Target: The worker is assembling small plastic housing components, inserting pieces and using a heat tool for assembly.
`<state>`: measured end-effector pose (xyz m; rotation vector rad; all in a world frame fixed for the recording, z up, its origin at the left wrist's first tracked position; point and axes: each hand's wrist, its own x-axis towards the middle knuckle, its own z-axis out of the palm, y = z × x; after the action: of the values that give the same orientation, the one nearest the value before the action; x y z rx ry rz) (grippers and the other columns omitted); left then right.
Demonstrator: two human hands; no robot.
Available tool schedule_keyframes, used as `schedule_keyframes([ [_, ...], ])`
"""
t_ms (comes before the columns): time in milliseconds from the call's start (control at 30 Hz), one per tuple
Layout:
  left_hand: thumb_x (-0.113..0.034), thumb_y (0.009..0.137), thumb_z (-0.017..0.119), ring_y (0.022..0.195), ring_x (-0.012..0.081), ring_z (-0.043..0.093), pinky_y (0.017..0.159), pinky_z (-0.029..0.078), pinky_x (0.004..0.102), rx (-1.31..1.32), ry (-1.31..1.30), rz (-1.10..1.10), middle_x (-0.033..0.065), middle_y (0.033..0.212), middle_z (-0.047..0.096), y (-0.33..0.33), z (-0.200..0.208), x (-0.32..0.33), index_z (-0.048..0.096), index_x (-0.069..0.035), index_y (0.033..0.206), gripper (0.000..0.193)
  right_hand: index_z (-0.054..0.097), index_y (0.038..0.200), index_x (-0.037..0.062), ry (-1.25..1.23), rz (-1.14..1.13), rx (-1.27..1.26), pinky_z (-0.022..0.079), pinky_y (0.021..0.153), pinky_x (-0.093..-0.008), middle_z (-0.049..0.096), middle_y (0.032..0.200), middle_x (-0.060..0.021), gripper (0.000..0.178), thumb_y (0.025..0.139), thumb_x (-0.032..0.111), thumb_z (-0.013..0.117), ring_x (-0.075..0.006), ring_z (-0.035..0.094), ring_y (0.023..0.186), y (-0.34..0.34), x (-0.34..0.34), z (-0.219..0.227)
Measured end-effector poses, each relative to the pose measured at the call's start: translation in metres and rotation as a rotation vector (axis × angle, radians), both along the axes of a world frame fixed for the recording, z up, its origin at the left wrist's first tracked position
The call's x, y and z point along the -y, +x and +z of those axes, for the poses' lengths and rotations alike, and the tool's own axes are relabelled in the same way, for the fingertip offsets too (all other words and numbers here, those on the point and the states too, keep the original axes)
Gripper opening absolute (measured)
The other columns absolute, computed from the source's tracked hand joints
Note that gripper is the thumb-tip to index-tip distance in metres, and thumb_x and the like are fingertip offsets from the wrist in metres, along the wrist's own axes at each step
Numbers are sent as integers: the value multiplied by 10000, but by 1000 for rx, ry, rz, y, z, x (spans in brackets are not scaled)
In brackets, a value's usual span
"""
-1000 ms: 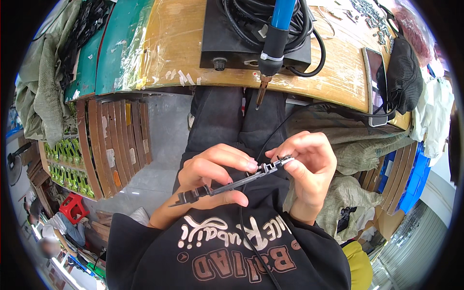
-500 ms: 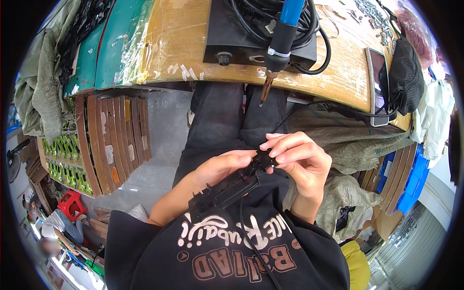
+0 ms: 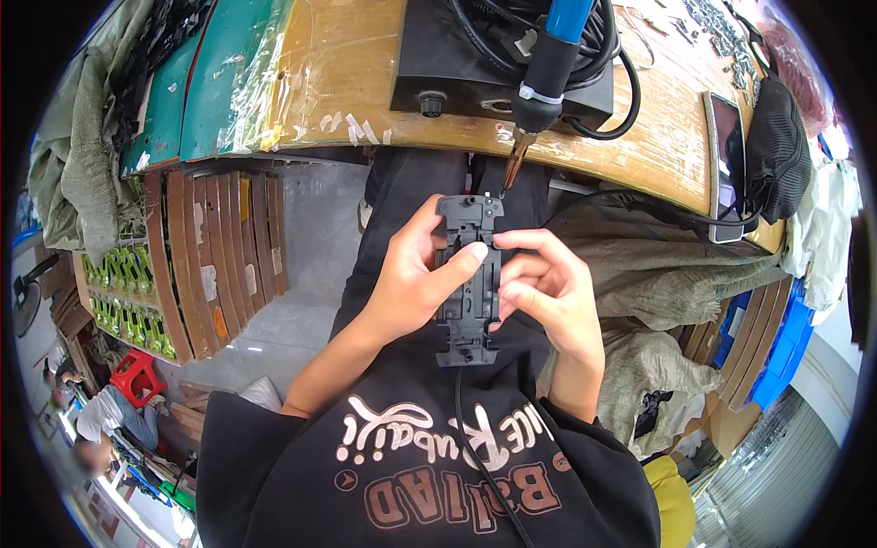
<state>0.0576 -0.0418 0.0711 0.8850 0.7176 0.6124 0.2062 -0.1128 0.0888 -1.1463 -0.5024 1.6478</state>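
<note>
My left hand (image 3: 416,279) grips a black plastic chassis (image 3: 470,306), long and moulded, with the thumb lying across its upper face. The chassis stands lengthwise in front of my shirt, its far end just under the tip of a soldering iron (image 3: 518,151). On the chassis's right edge, the bent fingers of my right hand (image 3: 548,288) rest with the index fingertip near the upper part. Whether a small piece sits between the right thumb and fingers cannot be seen. The iron has a blue upper part and points downward over the table edge.
A black control box (image 3: 429,73) with coiled cable stands on the wooden table (image 3: 338,64). A phone (image 3: 726,164) and a black pouch (image 3: 776,146) lie at the right. Stacked brown trays (image 3: 219,265) stand left, sacks (image 3: 653,374) right. A person sits far lower left by a red stool (image 3: 137,379).
The chassis has swung from a slant to lengthwise and moved up toward the iron's tip. My left hand has moved forward with it; my right hand has shifted from its far end to its right edge.
</note>
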Motion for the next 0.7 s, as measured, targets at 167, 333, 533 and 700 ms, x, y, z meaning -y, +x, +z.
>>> schedule_keyframes([
  [167, -34, 785, 531, 778, 73, 518, 659, 444, 206, 1, 19, -22, 45, 916, 520, 6, 4, -3, 428, 4, 1010, 250, 441, 1059, -27, -39, -29, 23, 512, 526, -253, 560, 709, -72, 347, 739, -35, 575, -124, 563, 627, -4, -1, 1],
  [333, -32, 781, 532, 808, 77, 507, 685, 438, 218, 16, 7, -30, 45, 927, 513, 6, 3, -3, 437, 6, 1007, 248, 447, 1047, -33, 0, -51, 46, 501, 521, -238, 564, 705, -74, 345, 733, -33, 588, -116, 562, 620, -4, 0, 0],
  [533, -33, 778, 534, 838, 79, 490, 724, 417, 225, 12, -3, -18, 39, 935, 508, 7, 3, -3, 444, 6, 1011, 252, 449, 1047, -39, 18, -68, 26, 494, 519, -232, 560, 701, -68, 342, 734, -35, 586, -113, 560, 622, -5, 0, 0],
  [700, -35, 778, 535, 836, 79, 491, 721, 416, 222, 11, 16, -32, 39, 937, 511, 6, 3, -4, 442, 7, 1014, 258, 453, 1046, -39, 28, -76, 23, 492, 519, -230, 555, 696, -63, 333, 738, -37, 581, -109, 557, 619, -6, 0, -1],
])
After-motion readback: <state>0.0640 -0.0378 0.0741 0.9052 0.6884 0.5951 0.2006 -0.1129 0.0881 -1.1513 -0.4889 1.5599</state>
